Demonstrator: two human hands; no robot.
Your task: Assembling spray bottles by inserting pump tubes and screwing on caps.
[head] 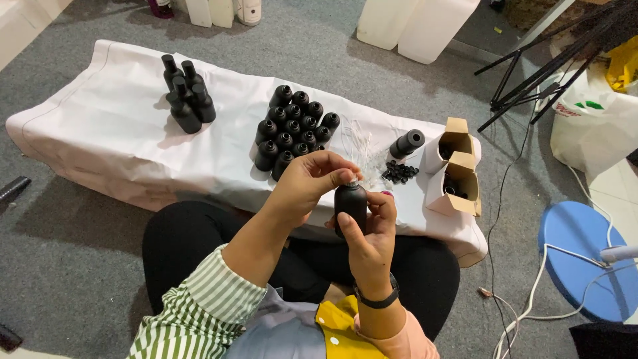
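Your right hand point(372, 233) wrapped the small matte-black plastic bottle point(350, 203) mid-body, left hand point(312, 181) fingertips pinching its neck at twelve o'clock; it looked light, stiff, probably slick.

Even, soft indoor light, sharp picture.
I see short soft shadows falling toward eight o'clock from the bottles point(296, 129); edges bow slightly, no glare, no blur.

Four capped bottles point(185, 94); two cardboard boxes point(453, 166); two hands point(345, 199)
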